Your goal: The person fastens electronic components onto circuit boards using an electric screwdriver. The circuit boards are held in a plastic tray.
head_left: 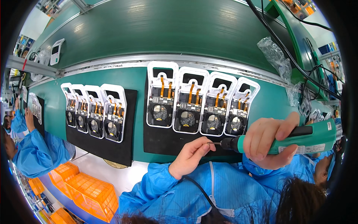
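Observation:
My right hand (266,142) is wrapped around a green electric screwdriver (323,139) with a black strip along its body, held level with its nose to the left. Its thin bit (216,143) reaches the fingertips of my left hand (191,155). Thumb and forefinger there are pinched together at the bit's tip; anything small between them is too hidden to name. Just beyond both hands, several white handheld device housings (186,100) lie side by side on a black mat (160,143). Circuit boards, orange ribbon cables and round black parts show inside them.
To the left, a second black mat (126,123) carries more white housings (113,112). Behind runs a metal rail (130,61) before a green belt surface (156,30). Clear plastic bags (276,56) and black cables (278,39) hang at right. Orange crates (93,194) and a co-worker's blue sleeve (41,153) are at left.

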A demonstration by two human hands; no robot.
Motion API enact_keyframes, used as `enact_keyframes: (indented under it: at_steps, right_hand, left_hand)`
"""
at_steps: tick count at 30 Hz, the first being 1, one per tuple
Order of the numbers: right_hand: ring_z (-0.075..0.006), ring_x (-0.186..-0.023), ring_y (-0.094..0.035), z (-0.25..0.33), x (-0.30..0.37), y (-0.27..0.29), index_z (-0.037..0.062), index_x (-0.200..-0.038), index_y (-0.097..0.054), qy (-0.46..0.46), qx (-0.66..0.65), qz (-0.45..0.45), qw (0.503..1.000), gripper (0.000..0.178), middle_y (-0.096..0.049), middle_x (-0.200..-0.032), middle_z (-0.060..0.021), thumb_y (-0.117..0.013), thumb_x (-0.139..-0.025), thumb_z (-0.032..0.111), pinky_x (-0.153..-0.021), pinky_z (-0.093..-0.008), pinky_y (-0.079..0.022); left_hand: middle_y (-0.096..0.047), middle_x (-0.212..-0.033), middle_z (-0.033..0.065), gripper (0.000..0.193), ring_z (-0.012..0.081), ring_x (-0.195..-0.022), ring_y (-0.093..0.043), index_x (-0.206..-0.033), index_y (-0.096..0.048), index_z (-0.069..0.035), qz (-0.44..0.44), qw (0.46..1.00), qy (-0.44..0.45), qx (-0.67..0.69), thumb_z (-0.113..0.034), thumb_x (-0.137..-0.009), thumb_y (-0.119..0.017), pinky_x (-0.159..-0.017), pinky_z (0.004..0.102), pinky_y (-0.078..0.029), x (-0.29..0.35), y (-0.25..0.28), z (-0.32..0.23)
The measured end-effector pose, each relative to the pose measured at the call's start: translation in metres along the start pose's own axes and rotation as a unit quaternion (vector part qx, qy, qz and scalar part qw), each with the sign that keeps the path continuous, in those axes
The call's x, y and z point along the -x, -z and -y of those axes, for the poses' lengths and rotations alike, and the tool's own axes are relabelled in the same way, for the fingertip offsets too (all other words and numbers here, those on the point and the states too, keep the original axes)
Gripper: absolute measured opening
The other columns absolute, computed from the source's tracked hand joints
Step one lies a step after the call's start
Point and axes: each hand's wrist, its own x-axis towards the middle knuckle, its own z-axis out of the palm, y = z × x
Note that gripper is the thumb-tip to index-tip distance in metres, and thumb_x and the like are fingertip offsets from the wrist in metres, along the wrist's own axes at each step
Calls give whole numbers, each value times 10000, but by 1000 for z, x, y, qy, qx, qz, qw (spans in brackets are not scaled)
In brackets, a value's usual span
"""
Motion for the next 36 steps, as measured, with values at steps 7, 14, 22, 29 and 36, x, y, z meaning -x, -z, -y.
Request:
enact_keyframes:
  at_steps: [7,14,22,29,36]
  right_hand:
    - [-160,-383,-466,6,0,0,39,-937,-324,19,-9,-20,1000,338,-516,-546,-97,-509,-884,317,-344,-278,-406]
    - [-151,-383,-465,2,1,-1,33,-924,-329,3,-8,-11,1000,348,-506,-538,-88,-521,-878,319,-346,-272,-407]
    - [-152,-388,-472,2,2,0,35,-920,-336,-5,-9,-12,1000,342,-510,-543,-90,-534,-873,310,-349,-276,-411]
    - [-166,-396,-475,3,2,2,35,-921,-333,-17,-14,19,1000,333,-510,-548,-98,-534,-874,296,-366,-282,-425]
    - [-130,-293,-427,3,-5,1,43,-870,-303,-24,-37,10,999,277,-479,-465,-73,-433,-914,283,-278,-243,-395]
  left_hand:
    - [-551,-724,58,171,78,-614,-451,-946,-631,11,-50,974,-51,-213,1,-816,-521,-548,209,-355,-1,2,-13]
    - [-566,-690,59,196,83,-573,-454,-958,-639,6,-62,975,-74,-199,29,-801,-524,-506,218,-343,0,3,-8]
    - [-601,-757,81,194,107,-631,-520,-967,-628,14,-15,963,-52,-266,28,-811,-513,-559,221,-398,0,6,-17]
    - [-633,-870,122,173,179,-820,-606,-963,-601,34,11,977,-63,-204,-2,-839,-486,-720,260,-466,-2,8,-15]
    - [-636,-866,69,171,104,-668,-530,-975,-592,19,207,968,23,-140,-42,-866,-475,-604,228,-426,-4,27,-22]
